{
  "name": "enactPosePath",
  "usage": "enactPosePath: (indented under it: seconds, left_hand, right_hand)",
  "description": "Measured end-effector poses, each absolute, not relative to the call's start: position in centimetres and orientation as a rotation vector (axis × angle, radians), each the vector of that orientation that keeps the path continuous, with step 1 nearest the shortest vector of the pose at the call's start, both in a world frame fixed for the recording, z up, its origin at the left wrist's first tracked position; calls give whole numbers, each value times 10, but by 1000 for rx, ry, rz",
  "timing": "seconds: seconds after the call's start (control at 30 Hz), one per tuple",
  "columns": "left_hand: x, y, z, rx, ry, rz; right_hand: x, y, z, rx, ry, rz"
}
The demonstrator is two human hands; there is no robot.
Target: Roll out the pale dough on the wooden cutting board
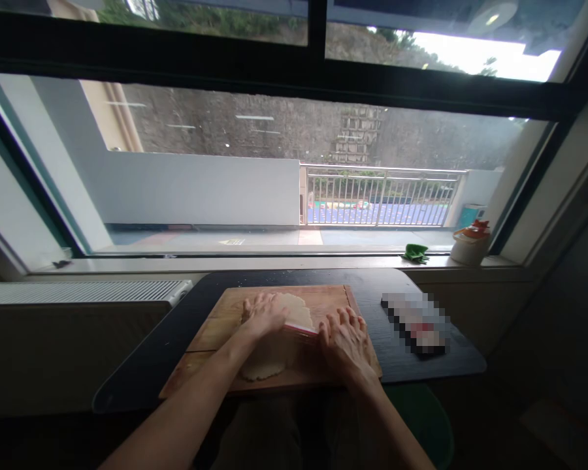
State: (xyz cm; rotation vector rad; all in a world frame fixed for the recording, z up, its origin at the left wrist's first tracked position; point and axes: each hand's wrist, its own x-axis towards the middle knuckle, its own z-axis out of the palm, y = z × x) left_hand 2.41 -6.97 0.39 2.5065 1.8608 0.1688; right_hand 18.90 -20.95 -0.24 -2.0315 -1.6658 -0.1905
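A flat sheet of pale dough (264,367) with a ragged edge lies on a wooden board (210,320). Across it runs a thin white-and-red bar (302,329), whose exact kind I cannot make out. My left hand (266,314) lies over the dough at the bar's left end, fingers stretched out and palm down. At the bar's right end my right hand (345,334) rests palm down on the board, its fingers spread. Both ends of the bar are hidden by the hands.
The board rests on a dark table (142,356) with rounded corners. To its right lies a blurred-out flat object (416,323). On the windowsill stand a green leafy item (415,253) and a pale jug (470,243) with an orange top. A radiator (83,292) borders the left side.
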Motion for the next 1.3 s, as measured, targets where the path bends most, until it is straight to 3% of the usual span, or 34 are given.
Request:
enactPosePath:
  seconds: [0.47, 0.9, 1.3]
  left_hand:
    - [66, 1, 6, 2437, 1883, 203]
    - [35, -60, 1, 2468, 1991, 314]
    - [61, -13, 8, 2386, 1996, 289]
  right_hand:
    - [230, -138, -2, -2193, -1554, 112]
    - [199, -187, -11, -2086, -1575, -200]
    - [225, -141, -8, -2147, -1581, 6]
